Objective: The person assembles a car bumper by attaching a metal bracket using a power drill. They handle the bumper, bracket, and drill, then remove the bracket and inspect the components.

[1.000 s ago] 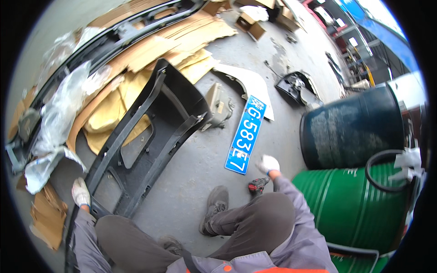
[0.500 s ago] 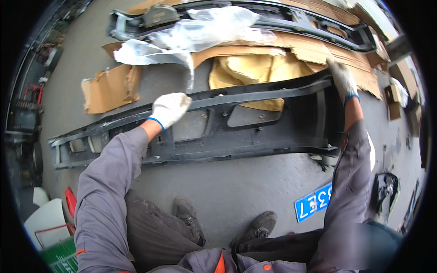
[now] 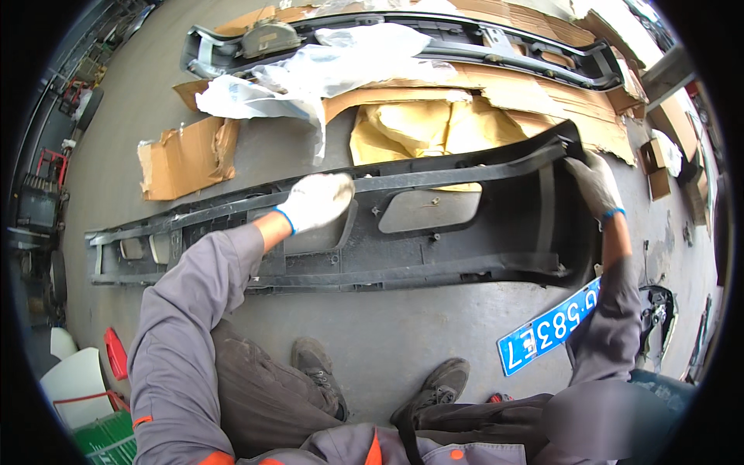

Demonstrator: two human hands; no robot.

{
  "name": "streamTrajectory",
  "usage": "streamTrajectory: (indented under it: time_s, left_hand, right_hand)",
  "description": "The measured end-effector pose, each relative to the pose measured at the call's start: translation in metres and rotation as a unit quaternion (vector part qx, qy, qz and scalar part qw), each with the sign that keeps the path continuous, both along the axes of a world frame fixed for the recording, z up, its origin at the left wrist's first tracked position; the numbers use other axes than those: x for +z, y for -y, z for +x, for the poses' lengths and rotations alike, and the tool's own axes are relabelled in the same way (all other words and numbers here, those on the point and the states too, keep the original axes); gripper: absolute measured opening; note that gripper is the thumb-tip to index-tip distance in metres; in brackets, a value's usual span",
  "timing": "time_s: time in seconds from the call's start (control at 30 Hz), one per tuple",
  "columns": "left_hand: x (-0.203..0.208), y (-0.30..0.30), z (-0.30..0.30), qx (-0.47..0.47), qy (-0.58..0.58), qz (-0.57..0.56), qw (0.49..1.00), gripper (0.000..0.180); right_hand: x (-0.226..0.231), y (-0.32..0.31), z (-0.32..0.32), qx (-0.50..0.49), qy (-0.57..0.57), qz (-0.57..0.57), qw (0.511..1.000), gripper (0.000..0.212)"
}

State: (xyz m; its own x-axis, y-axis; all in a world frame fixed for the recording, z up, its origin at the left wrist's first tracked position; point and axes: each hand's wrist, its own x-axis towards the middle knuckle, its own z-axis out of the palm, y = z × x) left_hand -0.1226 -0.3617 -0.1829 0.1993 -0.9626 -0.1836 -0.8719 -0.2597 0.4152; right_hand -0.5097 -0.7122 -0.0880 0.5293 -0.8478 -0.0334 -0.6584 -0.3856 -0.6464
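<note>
A long dark vehicle bumper (image 3: 418, 252) lies across the floor before my feet, its ribbed inner side up, with several cut-out openings. My left hand (image 3: 316, 204), in a white glove with a blue cuff, is closed at the upper rail near the middle; the fingertips are partly hidden. At the bumper's right end my right hand (image 3: 595, 186), gloved alike, has its fingers curled round the edge. A blue licence plate (image 3: 546, 327) lies on the floor below that end, partly covered by my right forearm.
Beyond lies a second bumper (image 3: 465, 48) on flattened cardboard (image 3: 535, 89), with clear plastic wrap (image 3: 341, 62) over it. Yellow sheeting (image 3: 411, 128) and a cardboard piece (image 3: 190, 157) lie between. A black part (image 3: 657, 322) is at right; a green box (image 3: 105, 440) stands lower left.
The bumper's right end has come nearer to me. My left hand has shifted right along the rail, and my right hand has moved down and nearer at the end.
</note>
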Motion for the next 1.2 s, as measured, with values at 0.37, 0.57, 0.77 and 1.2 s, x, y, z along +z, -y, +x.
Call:
streamTrajectory:
  time_s: [0.37,0.57,0.77,1.2]
  left_hand:
    - [-0.018,-0.093,0.091,0.054,0.017,0.206,0.977,0.052]
    - [-0.018,-0.065,0.064,-0.011,0.022,0.356,0.934,0.054]
    - [0.006,-0.007,0.015,-0.087,0.018,0.308,0.947,0.025]
    - [-0.028,-0.155,0.194,0.224,-0.051,0.526,0.819,0.015]
  right_hand:
    - [-0.026,-0.049,-0.064,0.01,0.003,0.052,0.999,0.043]
    - [-0.002,-0.107,-0.089,-0.061,-0.158,-0.104,0.98,0.047]
    - [-0.009,-0.111,-0.113,-0.004,0.048,0.06,0.997,0.047]
    - [0.002,-0.21,0.092,0.227,0.038,-0.081,0.97,0.036]
